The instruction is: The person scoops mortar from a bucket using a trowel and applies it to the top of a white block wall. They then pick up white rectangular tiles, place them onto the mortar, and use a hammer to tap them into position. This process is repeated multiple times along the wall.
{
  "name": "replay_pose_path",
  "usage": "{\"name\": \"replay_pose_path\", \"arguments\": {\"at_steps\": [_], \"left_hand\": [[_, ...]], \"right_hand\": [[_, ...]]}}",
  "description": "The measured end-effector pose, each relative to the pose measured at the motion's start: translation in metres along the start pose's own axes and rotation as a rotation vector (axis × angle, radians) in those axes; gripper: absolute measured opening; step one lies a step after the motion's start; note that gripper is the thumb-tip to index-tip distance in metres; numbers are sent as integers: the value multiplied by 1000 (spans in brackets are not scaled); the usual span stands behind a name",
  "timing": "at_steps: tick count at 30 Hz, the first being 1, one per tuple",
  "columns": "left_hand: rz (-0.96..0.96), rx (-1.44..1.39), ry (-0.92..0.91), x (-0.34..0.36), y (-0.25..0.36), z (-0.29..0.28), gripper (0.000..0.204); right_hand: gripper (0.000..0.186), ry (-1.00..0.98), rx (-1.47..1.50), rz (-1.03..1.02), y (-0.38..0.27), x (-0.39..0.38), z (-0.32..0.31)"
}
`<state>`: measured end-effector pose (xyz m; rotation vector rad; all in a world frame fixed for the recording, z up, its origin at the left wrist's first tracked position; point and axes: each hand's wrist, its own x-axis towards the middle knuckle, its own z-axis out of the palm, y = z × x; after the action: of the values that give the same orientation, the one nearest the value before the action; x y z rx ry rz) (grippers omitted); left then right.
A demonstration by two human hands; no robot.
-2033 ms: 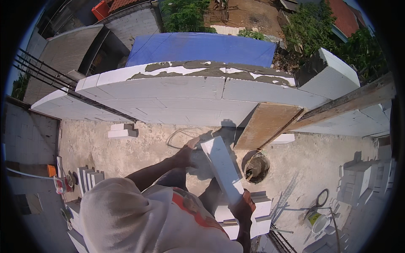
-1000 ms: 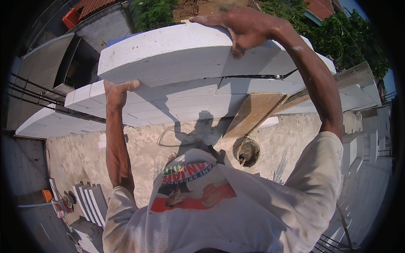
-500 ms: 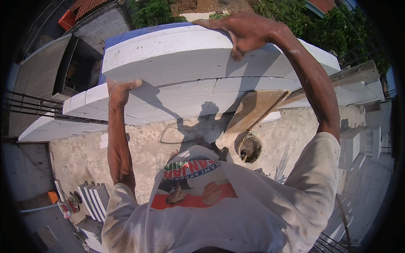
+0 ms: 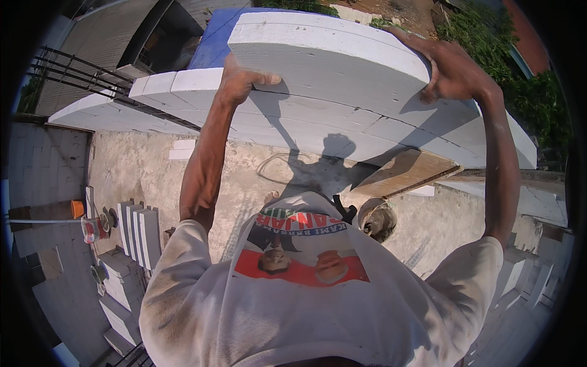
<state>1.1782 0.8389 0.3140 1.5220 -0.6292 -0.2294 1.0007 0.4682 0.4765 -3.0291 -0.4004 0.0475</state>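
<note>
A long white lightweight concrete block sits on top of a low wall of the same white blocks. My left hand grips its left end; the thumb lies on the near face and the other fingers are hidden behind. At the block's right end is my right hand, fingers over the top edge and thumb against the near face. Both arms reach forward, casting shadows on the wall. A wooden board leans against the wall's foot, right of centre.
Beside the board stands a round bucket with something grey inside. Steel reinforcing bars jut out at the wall's left. Several upright white blocks and an orange container are at left. A blue sheet shows beyond the wall.
The view has shifted, so the wall, bucket and board appear farther right. Both hands stay on the block, which also appears farther right; its tilt in the picture has changed.
</note>
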Motion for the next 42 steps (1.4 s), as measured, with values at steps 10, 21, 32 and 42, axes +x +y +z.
{"name": "replay_pose_path", "arguments": {"at_steps": [10,21,32,42], "left_hand": [[-51,6,-18,-3,7,0,73],[-42,127,-90,5,10,4,68],[396,527,313,-116,3,39,73],[-437,582,-1453,-322,-187,59,73]], "right_hand": [[135,-9,46,120,-10,-2,2],[109,355,-351,405,-56,-28,41],[21,583,1654,1835,-384,-277,477],[69,-148,1303,2185,-693,-376,572]]}}
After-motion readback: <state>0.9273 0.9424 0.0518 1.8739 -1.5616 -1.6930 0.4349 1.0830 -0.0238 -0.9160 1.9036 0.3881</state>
